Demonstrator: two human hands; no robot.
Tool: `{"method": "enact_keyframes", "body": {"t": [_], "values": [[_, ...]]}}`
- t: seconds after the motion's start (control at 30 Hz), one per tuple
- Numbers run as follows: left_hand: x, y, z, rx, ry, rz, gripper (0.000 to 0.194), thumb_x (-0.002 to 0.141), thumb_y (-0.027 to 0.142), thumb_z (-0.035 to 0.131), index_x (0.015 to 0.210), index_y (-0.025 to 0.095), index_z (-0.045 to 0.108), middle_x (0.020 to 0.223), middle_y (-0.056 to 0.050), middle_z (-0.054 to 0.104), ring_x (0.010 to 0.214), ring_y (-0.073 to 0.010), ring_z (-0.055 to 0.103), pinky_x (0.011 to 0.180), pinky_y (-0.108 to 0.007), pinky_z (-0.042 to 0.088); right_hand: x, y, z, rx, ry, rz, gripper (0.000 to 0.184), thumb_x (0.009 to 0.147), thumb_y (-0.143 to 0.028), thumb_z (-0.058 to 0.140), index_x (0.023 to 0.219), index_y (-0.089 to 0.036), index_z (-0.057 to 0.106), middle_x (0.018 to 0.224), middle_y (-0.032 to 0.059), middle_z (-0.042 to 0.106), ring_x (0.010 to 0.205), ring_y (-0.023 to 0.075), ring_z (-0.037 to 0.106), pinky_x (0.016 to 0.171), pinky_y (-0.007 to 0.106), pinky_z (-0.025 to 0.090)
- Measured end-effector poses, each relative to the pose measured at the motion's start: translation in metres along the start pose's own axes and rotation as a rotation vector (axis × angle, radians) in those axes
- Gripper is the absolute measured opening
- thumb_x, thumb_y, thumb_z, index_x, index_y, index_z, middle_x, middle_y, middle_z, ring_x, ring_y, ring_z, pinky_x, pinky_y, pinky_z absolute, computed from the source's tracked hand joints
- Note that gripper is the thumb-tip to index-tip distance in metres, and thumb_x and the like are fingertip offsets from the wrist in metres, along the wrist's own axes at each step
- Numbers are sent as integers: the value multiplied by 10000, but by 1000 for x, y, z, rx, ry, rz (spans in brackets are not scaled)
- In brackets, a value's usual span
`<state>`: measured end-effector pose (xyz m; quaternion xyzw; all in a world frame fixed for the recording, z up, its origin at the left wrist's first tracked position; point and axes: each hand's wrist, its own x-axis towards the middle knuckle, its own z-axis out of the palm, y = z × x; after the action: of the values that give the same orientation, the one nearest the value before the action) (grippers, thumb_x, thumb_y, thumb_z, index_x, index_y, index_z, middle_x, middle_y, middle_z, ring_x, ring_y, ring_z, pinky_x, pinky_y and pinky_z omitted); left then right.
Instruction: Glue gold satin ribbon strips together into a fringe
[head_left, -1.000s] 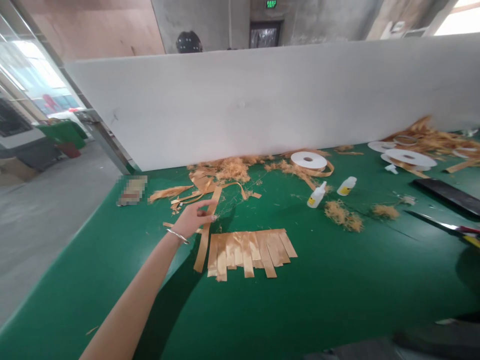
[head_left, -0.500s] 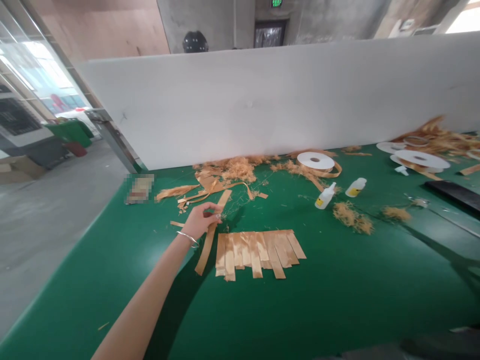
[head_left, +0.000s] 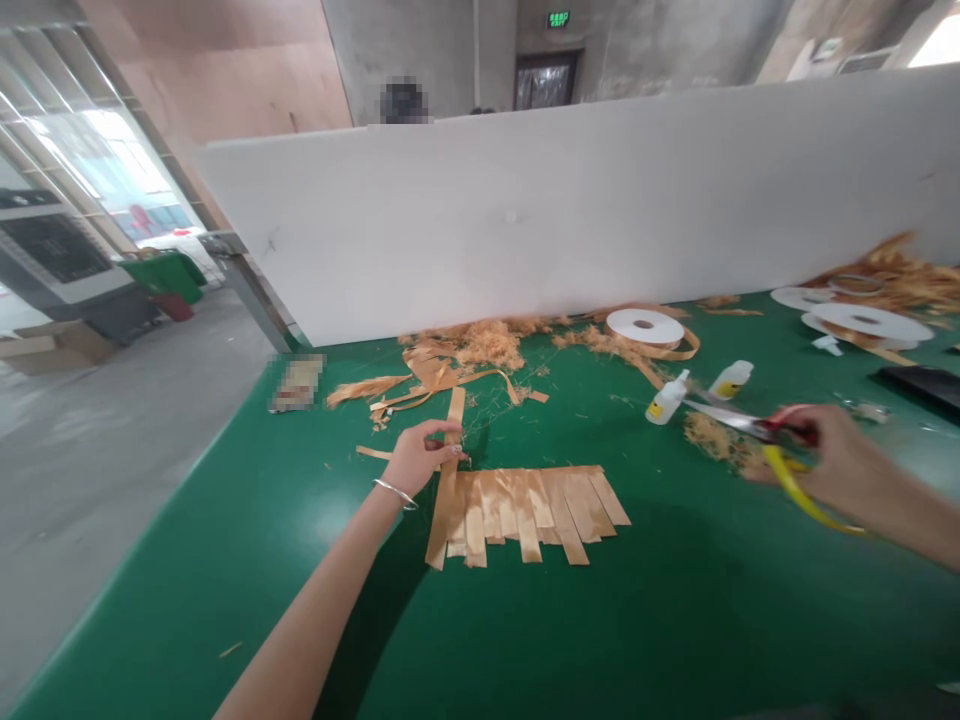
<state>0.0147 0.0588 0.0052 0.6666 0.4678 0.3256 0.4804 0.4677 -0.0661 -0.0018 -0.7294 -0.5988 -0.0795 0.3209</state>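
Note:
My left hand pinches a tan ribbon strip between thumb and fingers, holding it upright along the left edge of a fringe of overlapping ribbon strips. The fringe lies flat on the green table, its lower ends uneven. At the right, my right hand is closed around scissors with red and yellow on the handles. Their silver blades point left towards a small white glue bottle with a yellow label. The scissors and hand are somewhat blurred.
A second bottle stands behind the first. Ribbon spools and frayed fibre lie along the white partition at the back. A black object rests at the right. The table's left edge borders a grey floor.
My right hand has come into view from the right with the scissors. The strip in my left hand has shifted right and stands more upright, against the fringe's left edge.

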Motion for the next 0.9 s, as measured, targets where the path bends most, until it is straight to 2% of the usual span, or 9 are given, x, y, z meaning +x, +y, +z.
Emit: {"method": "enact_keyframes", "body": {"t": [0.07,0.13,0.2,0.27,0.33,0.5,0.63,0.9], "values": [[-4,0,3,22,12,16,294,657,249,696,925,160,616,856,-58,689,713,-199,689,693,-317,540,7,-42,19,109,-154,-53,515,656,-634,626,847,-161,552,884,181,580,687,195,562,589,350,409],[-8,1,6,43,27,38,252,660,195,671,903,167,613,931,-61,667,671,-176,683,657,-294,535,13,-84,32,125,-375,-124,462,682,-595,628,879,-184,550,871,148,591,692,198,560,578,328,416],[-10,3,10,60,41,61,220,668,158,641,885,176,616,1016,-60,634,654,-152,674,637,-276,528,16,-119,40,88,-534,-210,448,698,-588,610,921,-203,556,798,95,598,635,186,550,523,299,389],[-12,4,12,76,51,90,208,673,136,620,875,185,623,1041,-49,610,649,-132,660,630,-263,524,19,-145,46,43,-653,-303,441,716,-604,571,937,-223,567,694,44,587,553,167,523,461,267,333],[-13,6,14,82,42,127,203,680,128,609,873,188,627,1023,-41,597,652,-119,646,631,-254,521,20,-162,53,-1,-718,-388,450,723,-638,535,892,-224,578,587,16,553,489,154,490,433,251,282],[-15,6,15,72,1,209,238,698,128,602,927,183,635,1012,-42,566,638,-88,596,597,-231,505,23,-177,65,-17,-787,-504,471,728,-672,493,762,-209,571,525,12,530,438,126,445,439,237,228],[-16,7,17,28,-32,230,302,699,106,591,990,180,617,1056,-48,542,641,-77,580,620,-249,518,26,-183,63,1,-860,-487,487,722,-677,494,765,-198,570,499,6,507,438,121,443,440,229,212],[-20,10,21,2,-66,243,410,680,72,596,1069,202,589,1134,-50,521,664,-72,577,659,-263,541,24,-189,61,15,-892,-439,483,738,-667,478,712,-191,552,501,2,498,423,105,423,428,226,209]]}}
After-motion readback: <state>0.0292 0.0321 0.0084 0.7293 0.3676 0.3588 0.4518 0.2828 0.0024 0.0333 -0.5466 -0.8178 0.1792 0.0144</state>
